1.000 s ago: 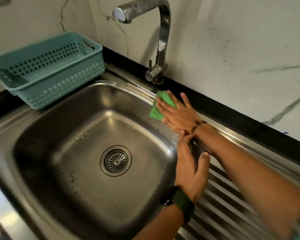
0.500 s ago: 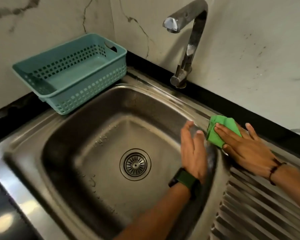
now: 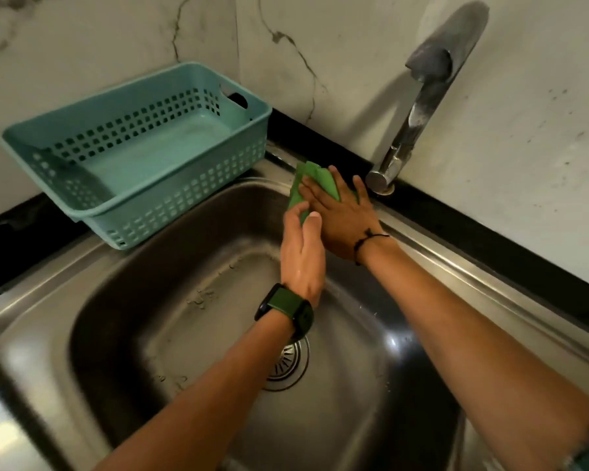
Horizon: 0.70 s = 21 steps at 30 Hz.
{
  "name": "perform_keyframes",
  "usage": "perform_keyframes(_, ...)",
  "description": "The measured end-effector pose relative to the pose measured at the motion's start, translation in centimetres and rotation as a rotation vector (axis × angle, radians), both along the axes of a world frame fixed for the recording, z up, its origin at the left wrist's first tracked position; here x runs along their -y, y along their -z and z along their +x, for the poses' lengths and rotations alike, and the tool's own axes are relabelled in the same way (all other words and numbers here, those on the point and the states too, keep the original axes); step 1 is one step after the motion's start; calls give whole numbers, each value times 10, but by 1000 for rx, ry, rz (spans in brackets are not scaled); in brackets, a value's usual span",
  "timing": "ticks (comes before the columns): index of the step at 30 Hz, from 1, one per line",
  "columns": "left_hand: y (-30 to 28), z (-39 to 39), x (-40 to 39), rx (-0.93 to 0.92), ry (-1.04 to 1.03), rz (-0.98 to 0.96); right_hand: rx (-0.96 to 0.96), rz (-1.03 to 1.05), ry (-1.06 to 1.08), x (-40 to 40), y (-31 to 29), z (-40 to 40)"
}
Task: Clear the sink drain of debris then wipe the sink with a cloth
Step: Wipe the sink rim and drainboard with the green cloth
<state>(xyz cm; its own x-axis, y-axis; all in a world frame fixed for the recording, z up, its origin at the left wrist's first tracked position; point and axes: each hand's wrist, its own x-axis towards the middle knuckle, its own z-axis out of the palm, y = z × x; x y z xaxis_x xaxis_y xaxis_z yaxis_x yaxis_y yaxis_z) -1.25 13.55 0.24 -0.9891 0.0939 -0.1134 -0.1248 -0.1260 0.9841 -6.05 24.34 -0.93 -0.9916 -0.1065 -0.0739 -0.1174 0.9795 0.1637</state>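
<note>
At the centre of the frame the right hand [image 3: 340,212] presses a green cloth [image 3: 315,183] flat against the back rim of the steel sink [image 3: 82,334], fingers spread, a dark cord round its wrist. The left hand [image 3: 301,253], with a green-strapped watch [image 3: 284,312] on its wrist, reaches up from below with straight fingers, its fingertips touching the cloth's lower edge. A teal basket [image 3: 170,198] sits at upper left, a tap [image 3: 419,107] rises at upper right, and the drain strainer [image 3: 288,363] shows partly behind the left forearm.
</note>
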Motion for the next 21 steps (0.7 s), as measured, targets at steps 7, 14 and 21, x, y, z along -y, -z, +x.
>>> perform_keyframes(7,-22,-5,26,-30,-29,-110,-1,2,55,11,-12,9)
perform_keyframes(14,-14,-40,61,-5,33,-190,18,93,134,-39,-5,93)
perform_keyframes(21,-7,-40,50,-111,46,-256,9,-26,73,34,-8,-24)
